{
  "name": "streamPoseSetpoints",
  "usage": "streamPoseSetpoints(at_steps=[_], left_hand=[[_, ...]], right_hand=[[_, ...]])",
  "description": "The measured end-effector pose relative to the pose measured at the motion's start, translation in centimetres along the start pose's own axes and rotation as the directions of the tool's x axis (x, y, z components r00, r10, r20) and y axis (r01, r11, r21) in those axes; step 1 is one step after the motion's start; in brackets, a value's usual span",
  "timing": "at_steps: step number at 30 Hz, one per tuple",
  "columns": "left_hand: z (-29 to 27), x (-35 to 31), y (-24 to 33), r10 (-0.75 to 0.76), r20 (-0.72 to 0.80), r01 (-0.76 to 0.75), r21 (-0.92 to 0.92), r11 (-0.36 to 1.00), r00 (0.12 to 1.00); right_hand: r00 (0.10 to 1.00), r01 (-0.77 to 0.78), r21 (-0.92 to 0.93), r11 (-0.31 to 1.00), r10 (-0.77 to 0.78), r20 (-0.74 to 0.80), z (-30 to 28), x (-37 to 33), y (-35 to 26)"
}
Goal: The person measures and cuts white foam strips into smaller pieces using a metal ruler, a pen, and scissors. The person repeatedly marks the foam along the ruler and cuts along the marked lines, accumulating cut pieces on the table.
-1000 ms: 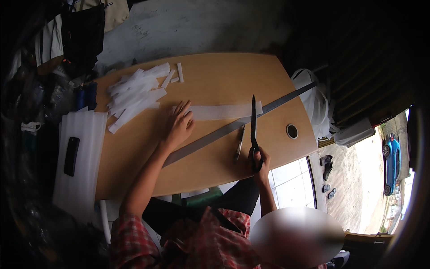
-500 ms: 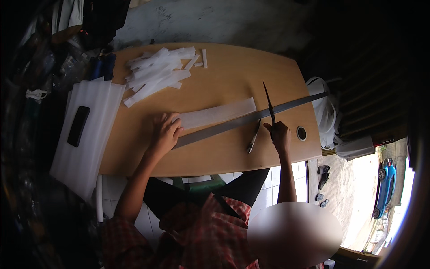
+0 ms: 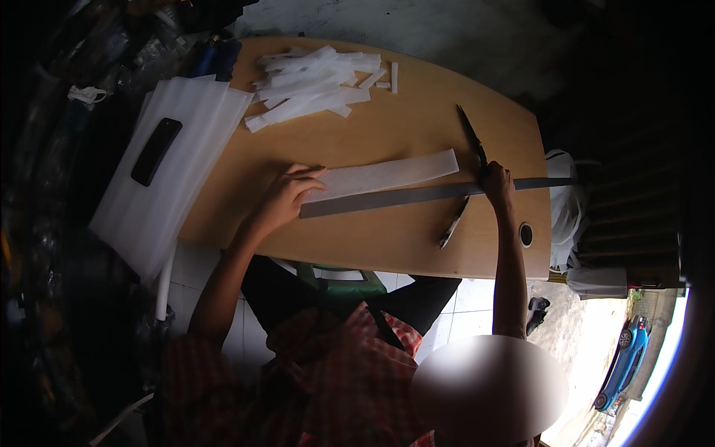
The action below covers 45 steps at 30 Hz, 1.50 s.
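My left hand (image 3: 287, 196) grips the left end of a white foam strip (image 3: 395, 170), its fingers partly bent over that end. A long grey metal ruler (image 3: 395, 200) lies just on my side of the strip, apart from it toward the right. My right hand (image 3: 497, 185) is closed round the handles of dark scissors (image 3: 471, 132) and rests over the ruler's right part. The scissor blades point away from me, and the handles are mostly hidden in my fist. A slim pen-like tool (image 3: 453, 227) lies just below the ruler.
Cut white strips (image 3: 316, 82) lie heaped at the far left of the wooden table (image 3: 365, 246). Stacked foam sheets (image 3: 194, 149) overhang its left side, bearing a black phone (image 3: 156, 153). A round cable hole (image 3: 526, 235) is near the right edge, beside white bundled material (image 3: 566, 208).
The view has shifted and turned. My right hand, still holding the scissors, has moved onto the ruler. The ruler now lies closer to parallel with the strip. My left fingers have straightened somewhat.
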<state>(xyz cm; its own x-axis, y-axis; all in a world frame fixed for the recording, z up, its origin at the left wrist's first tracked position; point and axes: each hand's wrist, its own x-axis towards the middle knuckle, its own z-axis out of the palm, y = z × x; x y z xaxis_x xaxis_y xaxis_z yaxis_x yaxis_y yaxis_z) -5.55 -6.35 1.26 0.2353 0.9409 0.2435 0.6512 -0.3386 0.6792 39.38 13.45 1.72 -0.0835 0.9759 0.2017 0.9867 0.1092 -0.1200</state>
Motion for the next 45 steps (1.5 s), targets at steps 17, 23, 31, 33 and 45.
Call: streamPoseSetpoints(at_steps=[17, 23, 31, 33, 45], left_hand=[[1.8, 2.5, 2.7, 0.018, 0.125, -0.051, 0.271, 0.961, 0.992], [2.8, 2.2, 3.7, 0.161, 0.086, -0.182, 0.368, 0.912, 0.983], [5.7, 3.5, 4.1, 0.132, -0.006, -0.125, 0.266, 0.956, 0.991], [6.2, 3.8, 4.7, 0.171, -0.032, -0.153, 0.310, 0.938, 0.985], [9.5, 5.1, 5.1, 0.194, 0.045, -0.196, 0.393, 0.898, 0.980]], right_hand=[[0.998, 0.061, 0.086, 0.994, -0.064, 0.029, 0.2, -0.7, 0.1], [0.817, 0.435, 0.143, 0.889, -0.323, -0.478, -3.2, -6.0, -8.2], [0.784, 0.621, 0.122, 0.775, -0.612, -0.103, -0.3, -9.9, -11.3], [0.796, 0.604, 0.097, 0.791, -0.595, -0.111, 0.2, -10.2, -11.0], [0.816, 0.575, 0.076, 0.815, -0.566, -0.116, 0.1, -11.3, -10.8]])
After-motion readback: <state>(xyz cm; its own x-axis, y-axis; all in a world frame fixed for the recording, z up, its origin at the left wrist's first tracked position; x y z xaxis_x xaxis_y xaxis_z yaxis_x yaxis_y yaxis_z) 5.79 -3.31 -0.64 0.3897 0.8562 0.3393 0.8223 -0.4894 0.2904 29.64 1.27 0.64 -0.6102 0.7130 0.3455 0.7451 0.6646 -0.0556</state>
